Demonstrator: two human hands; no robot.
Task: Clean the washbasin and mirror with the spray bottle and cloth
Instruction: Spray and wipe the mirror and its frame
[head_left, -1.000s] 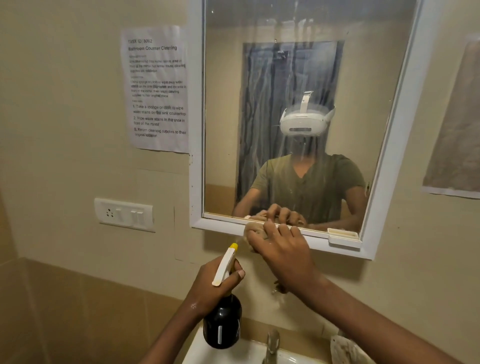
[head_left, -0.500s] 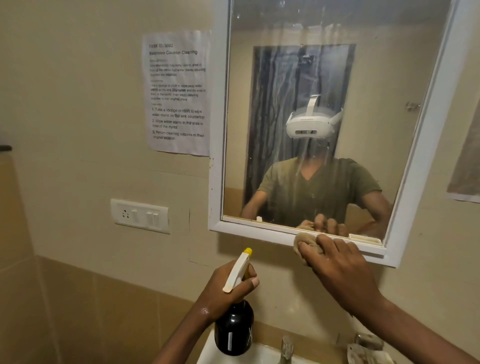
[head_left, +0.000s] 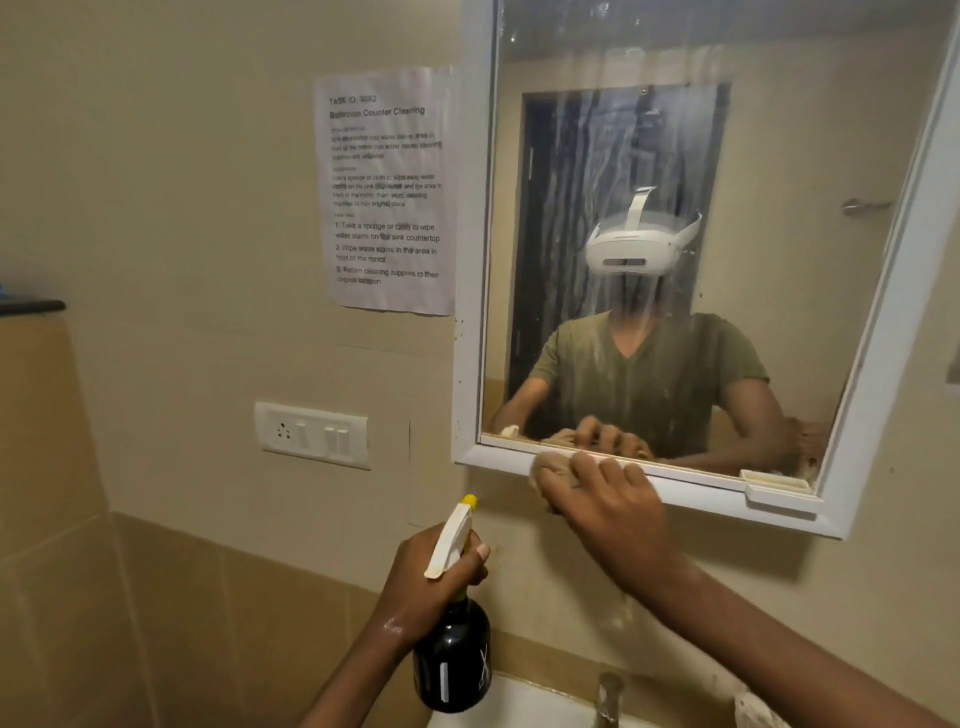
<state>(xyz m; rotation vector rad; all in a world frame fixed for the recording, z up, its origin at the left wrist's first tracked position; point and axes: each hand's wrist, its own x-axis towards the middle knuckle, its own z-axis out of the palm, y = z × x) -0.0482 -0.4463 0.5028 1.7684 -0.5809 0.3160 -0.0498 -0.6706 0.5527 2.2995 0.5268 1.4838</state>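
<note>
Head view — wall notice (head_left: 385, 189), "Bathroom Counter Cleaning" — beside mirror (head_left: 675, 218)

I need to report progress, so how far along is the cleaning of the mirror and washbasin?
Done: the mirror has been sprayed, since pale streaks run down its glass. In hand: the right hand presses the cloth on the mirror's lower white frame, while the left hand holds the spray bottle. Left: the streaked glass needs wiping, and the washbasin, barely in view, cannot be judged.
</note>
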